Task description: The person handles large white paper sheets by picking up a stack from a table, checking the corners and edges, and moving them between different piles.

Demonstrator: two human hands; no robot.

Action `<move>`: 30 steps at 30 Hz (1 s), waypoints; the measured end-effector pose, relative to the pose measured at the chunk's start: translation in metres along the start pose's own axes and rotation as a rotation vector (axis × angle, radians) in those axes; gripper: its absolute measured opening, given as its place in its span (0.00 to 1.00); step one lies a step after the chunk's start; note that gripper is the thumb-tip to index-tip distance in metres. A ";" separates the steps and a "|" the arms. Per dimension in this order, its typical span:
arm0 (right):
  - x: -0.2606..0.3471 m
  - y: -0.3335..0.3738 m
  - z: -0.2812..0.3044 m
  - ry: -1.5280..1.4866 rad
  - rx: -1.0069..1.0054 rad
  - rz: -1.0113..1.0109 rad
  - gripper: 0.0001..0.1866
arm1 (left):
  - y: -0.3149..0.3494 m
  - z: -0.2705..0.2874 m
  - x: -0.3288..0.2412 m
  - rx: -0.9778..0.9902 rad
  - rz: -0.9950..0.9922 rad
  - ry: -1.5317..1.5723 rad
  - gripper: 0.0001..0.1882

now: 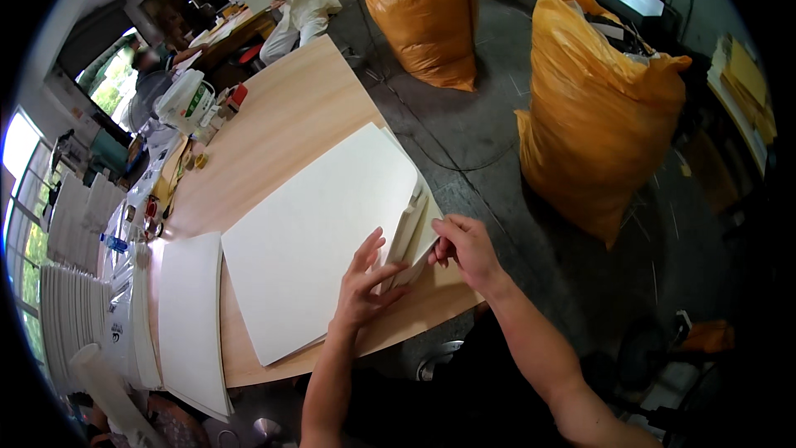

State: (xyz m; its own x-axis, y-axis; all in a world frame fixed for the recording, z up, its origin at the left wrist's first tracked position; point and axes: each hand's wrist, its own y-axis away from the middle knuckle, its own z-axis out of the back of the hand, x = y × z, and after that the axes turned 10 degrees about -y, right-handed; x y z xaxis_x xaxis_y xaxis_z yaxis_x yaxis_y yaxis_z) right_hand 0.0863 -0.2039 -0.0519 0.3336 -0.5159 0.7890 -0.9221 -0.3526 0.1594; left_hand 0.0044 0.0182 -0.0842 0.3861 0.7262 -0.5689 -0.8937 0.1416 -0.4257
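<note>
A large white board [315, 224], like stiff card, lies at an angle on the wooden table. Along its right side narrow folded flaps [405, 228] stand up. My left hand [363, 286] rests at the near end of these flaps, fingers spread, thumb side reaching across them. At the outer right edge my right hand [466, 250] is closed, its thumb and fingertips pinching the border of the white sheet there. Part of that border is hidden behind the fingers.
A narrower stack of white boards [191, 315] lies to the left. Beyond are a white bucket [184, 104], tape rolls and a blue-capped bottle [114, 242]. Two orange sacks [601, 116] stand on the floor at right. Other people are at the far end.
</note>
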 end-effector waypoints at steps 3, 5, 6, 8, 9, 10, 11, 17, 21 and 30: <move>-0.014 0.019 0.021 0.501 -0.287 0.481 0.15 | -0.001 -0.007 0.002 -0.011 0.028 0.094 0.27; -0.021 0.029 0.026 0.930 -0.127 0.801 0.12 | -0.005 -0.004 -0.002 -0.010 0.033 0.105 0.27; -0.026 0.034 0.025 1.138 -0.026 0.960 0.13 | -0.002 0.000 -0.005 -0.017 0.046 0.109 0.27; -0.043 0.036 0.012 1.322 0.320 0.900 0.16 | 0.015 0.002 0.015 0.078 0.232 0.344 0.29; -0.055 0.034 0.000 1.399 0.530 0.899 0.19 | 0.032 -0.003 0.029 0.146 0.463 0.638 0.29; -0.070 0.035 0.013 1.454 0.576 0.488 0.24 | 0.030 -0.002 0.030 0.179 0.271 0.499 0.31; -0.065 0.039 0.002 1.273 0.574 0.227 0.25 | 0.033 0.001 0.030 0.175 0.093 0.360 0.34; -0.072 0.018 0.036 1.288 0.678 0.343 0.37 | 0.041 0.001 0.000 0.077 -0.316 -0.798 0.34; -0.019 0.063 -0.032 1.502 0.519 0.015 0.42 | 0.121 0.030 0.018 -0.168 0.145 -1.025 0.32; -0.046 0.035 0.001 1.265 0.399 0.120 0.40 | 0.229 0.110 0.004 -0.627 0.632 -1.218 0.10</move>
State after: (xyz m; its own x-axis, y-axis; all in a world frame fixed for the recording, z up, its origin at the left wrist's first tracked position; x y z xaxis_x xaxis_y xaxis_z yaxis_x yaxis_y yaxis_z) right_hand 0.0392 -0.1934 -0.0837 -0.3563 0.4390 0.8248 -0.7399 -0.6716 0.0379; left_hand -0.2236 0.1273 -0.1066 -0.7151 0.6989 0.0129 -0.4748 -0.4721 -0.7428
